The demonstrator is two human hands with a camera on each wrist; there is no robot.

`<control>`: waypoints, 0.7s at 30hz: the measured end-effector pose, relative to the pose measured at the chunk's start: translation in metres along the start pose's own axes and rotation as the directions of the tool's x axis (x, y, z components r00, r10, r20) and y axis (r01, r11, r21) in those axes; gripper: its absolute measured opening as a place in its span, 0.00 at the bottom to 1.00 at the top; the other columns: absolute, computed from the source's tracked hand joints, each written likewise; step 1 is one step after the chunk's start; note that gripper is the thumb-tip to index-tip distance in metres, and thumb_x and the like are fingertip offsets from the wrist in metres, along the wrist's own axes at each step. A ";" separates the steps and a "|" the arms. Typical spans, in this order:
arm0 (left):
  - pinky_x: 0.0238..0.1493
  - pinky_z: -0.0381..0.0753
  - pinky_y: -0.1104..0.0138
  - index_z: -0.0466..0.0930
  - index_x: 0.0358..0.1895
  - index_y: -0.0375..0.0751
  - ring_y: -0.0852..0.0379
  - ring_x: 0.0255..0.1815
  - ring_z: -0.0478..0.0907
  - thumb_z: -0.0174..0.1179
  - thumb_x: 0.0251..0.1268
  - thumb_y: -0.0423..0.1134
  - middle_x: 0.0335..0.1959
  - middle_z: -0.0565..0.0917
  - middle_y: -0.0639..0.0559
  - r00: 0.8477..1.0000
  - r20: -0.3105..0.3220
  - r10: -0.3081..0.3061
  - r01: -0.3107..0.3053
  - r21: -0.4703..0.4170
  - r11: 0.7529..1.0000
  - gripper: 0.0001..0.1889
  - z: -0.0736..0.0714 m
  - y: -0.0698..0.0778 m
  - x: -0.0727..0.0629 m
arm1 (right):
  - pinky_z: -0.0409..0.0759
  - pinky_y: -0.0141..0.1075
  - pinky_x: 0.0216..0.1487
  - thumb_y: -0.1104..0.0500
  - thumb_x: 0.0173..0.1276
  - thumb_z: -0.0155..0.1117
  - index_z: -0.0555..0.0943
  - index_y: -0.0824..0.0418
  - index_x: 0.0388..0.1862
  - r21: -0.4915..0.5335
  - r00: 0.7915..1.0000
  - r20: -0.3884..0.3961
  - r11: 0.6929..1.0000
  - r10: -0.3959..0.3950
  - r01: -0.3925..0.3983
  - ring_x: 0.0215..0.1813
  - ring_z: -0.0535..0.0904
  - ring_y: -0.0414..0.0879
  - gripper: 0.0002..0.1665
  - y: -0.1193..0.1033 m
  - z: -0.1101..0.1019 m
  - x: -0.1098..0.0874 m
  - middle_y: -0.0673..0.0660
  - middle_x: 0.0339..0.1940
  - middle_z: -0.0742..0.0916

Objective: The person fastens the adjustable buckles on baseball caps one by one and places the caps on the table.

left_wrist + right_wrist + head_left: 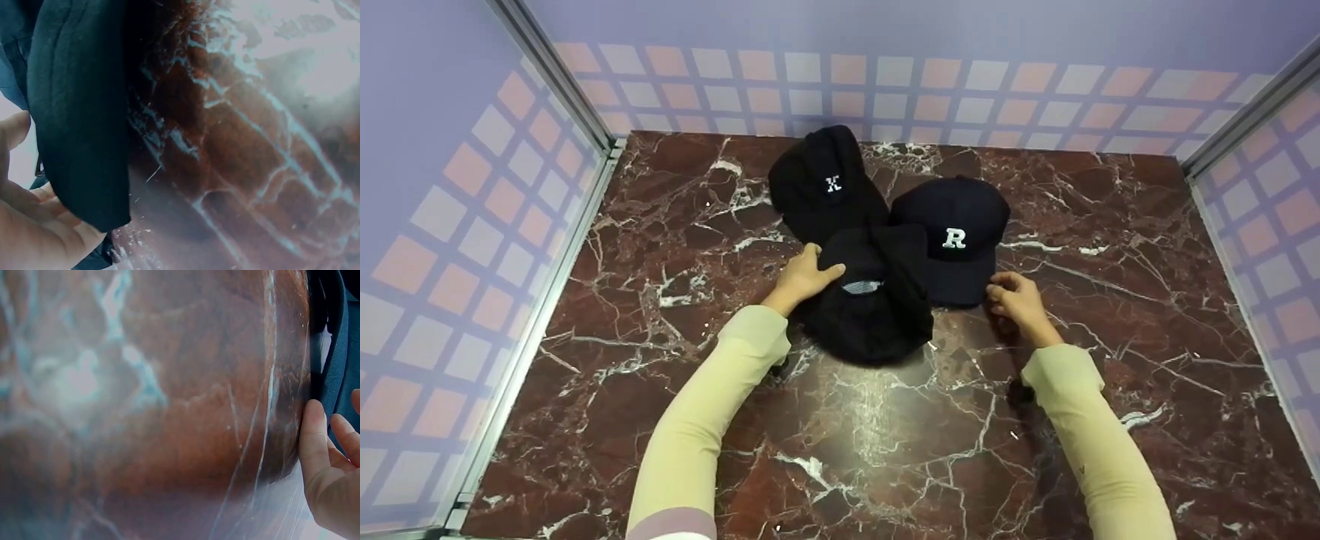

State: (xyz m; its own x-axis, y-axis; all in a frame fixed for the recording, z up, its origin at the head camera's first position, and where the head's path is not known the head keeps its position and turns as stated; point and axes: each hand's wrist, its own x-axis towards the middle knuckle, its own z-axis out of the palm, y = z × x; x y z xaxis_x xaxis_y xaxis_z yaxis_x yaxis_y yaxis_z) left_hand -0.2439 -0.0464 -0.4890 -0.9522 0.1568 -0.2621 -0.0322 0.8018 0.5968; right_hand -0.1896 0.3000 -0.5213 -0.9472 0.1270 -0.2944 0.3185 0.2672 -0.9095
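Three dark baseball caps overlap in a cluster in the head view. The front black cap (877, 330) is turned the opposite way from the others, with a small pale patch on it. My left hand (804, 279) holds its left side, thumb over the top; in the left wrist view the fingers (62, 219) go partly out of sight behind the dark cap edge (81, 112). To the right is a navy cap (949, 202) with a white R. My right hand (1018, 304) touches its brim corner, with fingertips (315, 416) beside the brim (340, 354).
Behind the front one lies another black cap (817, 161) with a white letter, touching both others. The caps rest on a red-brown marble-patterned tabletop (660, 390). Checkered lilac panels (900, 82) with metal edge rails (540, 315) enclose the back and sides.
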 end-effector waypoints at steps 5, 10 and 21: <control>0.54 0.65 0.55 0.63 0.57 0.38 0.43 0.51 0.71 0.54 0.55 0.55 0.49 0.73 0.39 1.000 -0.010 0.017 -0.017 -0.011 1.000 0.31 -0.010 0.008 -0.008 | 0.76 0.27 0.29 0.63 0.63 0.50 0.67 0.73 0.51 -0.008 1.000 0.004 1.000 0.004 -0.004 0.30 0.73 0.36 0.20 -0.001 0.000 -0.001 0.48 0.29 0.75; 0.54 0.66 0.55 0.63 0.57 0.39 0.43 0.53 0.69 0.55 0.56 0.52 0.52 0.72 0.40 1.000 -0.004 0.029 -0.029 0.047 0.999 0.29 -0.015 0.012 -0.014 | 0.76 0.27 0.28 0.63 0.63 0.50 0.66 0.74 0.52 0.010 0.999 0.027 1.000 0.028 -0.028 0.29 0.73 0.36 0.21 -0.003 0.000 -0.001 0.48 0.28 0.75; 0.52 0.68 0.55 0.67 0.53 0.38 0.43 0.50 0.73 0.59 0.50 0.43 0.49 0.76 0.41 0.996 0.047 0.078 -0.085 0.166 0.982 0.26 -0.026 0.009 -0.027 | 0.78 0.33 0.27 0.63 0.63 0.50 0.66 0.74 0.52 -0.017 1.000 -0.013 1.000 -0.014 0.013 0.27 0.74 0.38 0.21 -0.024 -0.005 -0.006 0.50 0.30 0.74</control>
State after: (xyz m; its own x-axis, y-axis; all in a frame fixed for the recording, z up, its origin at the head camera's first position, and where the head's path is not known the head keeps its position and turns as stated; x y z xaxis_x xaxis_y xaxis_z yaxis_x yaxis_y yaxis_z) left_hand -0.2269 -0.0589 -0.4569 -0.9364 0.2463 -0.2501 0.0999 0.8700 0.4828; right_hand -0.1919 0.2975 -0.4961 -0.9509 0.1355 -0.2782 0.3064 0.2853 -0.9082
